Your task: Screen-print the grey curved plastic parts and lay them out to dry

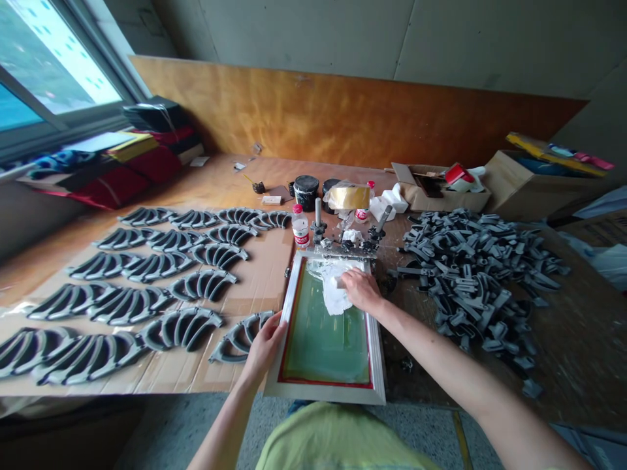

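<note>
1. A flat rectangular frame point(323, 391) of pale, silvery metal-looking bars lies in front of the person at the near edge of the tabletop point(568, 326). Inside it is a smooth, slightly glossy green screen point(323, 352), edged by a thin red band.
2. The right hand point(361, 289) is closed on a soft, crumpled white wad point(337, 301), cloth or paper, pressed to the upper part of the screen.
3. The left hand point(267, 343) touches the frame's left bar, fingers bent; I cannot tell whether they close around it.
4. Beyond the frame's far end stand metal clamps with upright rods point(318, 209), one vertical, one tilted.
5. Left, on flat brown cardboard point(171, 375), ribbed grey parts point(181, 329) nest in curved, fan-like rows, their undersides dark.
6. Right, a jumbled heap of grey pieces point(475, 274), angular and overlapping, spreads on dark, scuffed wood.
7. Behind the frame are a clear bottle point(300, 232) with a red cap and a red-and-white label, a round black tub point(306, 194) and a shiny golden tape roll point(347, 198). The label's writing is too small to read.
8. A varnished orange-brown board point(353, 117) stands along the back; an open cardboard box point(450, 201) sits before it at right.
</note>
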Demonstrator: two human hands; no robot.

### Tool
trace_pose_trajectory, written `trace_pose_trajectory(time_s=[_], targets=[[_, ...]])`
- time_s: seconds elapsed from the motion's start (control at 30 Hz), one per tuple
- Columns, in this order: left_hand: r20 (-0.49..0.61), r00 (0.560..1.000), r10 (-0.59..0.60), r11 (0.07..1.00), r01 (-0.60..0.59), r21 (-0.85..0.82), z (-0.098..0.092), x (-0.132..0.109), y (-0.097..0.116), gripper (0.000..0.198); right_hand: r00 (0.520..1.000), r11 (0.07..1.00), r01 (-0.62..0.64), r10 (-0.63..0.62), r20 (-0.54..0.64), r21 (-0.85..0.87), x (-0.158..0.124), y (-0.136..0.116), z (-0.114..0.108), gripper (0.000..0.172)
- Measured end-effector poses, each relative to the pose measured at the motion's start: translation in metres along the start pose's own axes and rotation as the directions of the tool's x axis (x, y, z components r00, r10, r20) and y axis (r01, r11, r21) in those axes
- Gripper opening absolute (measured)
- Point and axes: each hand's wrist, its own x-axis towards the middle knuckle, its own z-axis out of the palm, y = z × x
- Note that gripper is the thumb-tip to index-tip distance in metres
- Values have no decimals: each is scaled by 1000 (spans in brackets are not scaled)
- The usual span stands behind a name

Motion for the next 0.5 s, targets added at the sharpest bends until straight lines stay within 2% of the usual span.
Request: trace_pose_trajectory(time_s=[0.13,0.27,0.37,0.5], targets=[[3,1000,2,1000,-2,0,0,0,0,69,971,970,236,-237,22,57,-26,2,2,24],[-11,1000,11,1000,-11,-6,1,-2,3,67,931,927,361,-365,22,101,-37,19,-9,28],[-39,999,18,1000,-19,-20,2,-3,3,66,926,919,369,-377,37,137,-26,24,-16,22],[-17,999,44,998,-45,-49,2,-1,1,64,950,945,305,-292,-113,120,-14,13,-5,18]])
